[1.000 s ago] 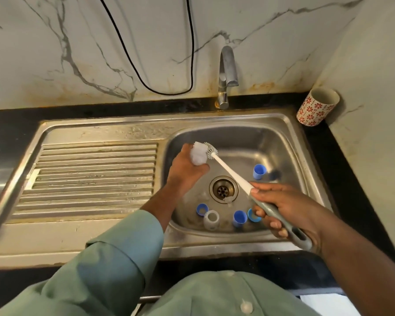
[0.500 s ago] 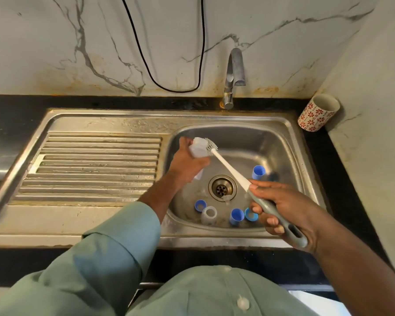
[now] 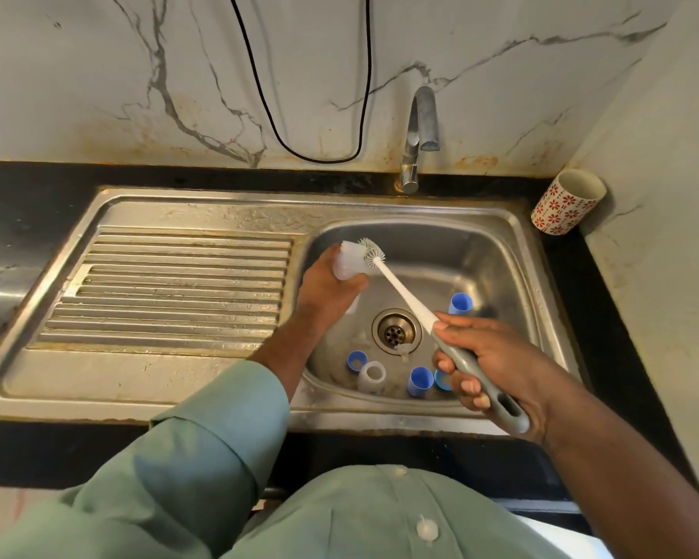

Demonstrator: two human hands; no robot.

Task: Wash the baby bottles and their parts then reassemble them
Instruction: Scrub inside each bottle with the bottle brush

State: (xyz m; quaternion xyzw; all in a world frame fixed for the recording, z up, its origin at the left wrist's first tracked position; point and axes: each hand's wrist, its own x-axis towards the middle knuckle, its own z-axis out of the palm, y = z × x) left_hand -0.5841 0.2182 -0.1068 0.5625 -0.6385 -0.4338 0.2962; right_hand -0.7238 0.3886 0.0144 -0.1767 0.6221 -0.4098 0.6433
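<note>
My left hand (image 3: 325, 292) grips a clear baby bottle (image 3: 348, 265) over the left side of the sink basin (image 3: 501, 252). My right hand (image 3: 489, 363) holds the grey handle of a bottle brush (image 3: 404, 296). The brush's bristle head touches the bottle's upper end. On the basin floor lie a blue cap (image 3: 460, 303) at the right, a blue ring (image 3: 357, 361), a second clear bottle (image 3: 372, 376), another blue cap (image 3: 420, 381) and a blue ring (image 3: 441, 380) partly behind my fingers. A clear nipple (image 3: 403, 350) lies by the drain (image 3: 396, 333).
The tap (image 3: 418, 135) stands behind the basin with no water running. A ribbed draining board (image 3: 170, 288) fills the left half of the steel sink. A red-flowered cup (image 3: 567, 201) sits on the black counter at the right corner. A black cable (image 3: 364, 94) hangs on the marble wall.
The brush head has stayed at the bottle's top while both hands shifted slightly. The camera view has tilted, moving the sink lower in the frame.
</note>
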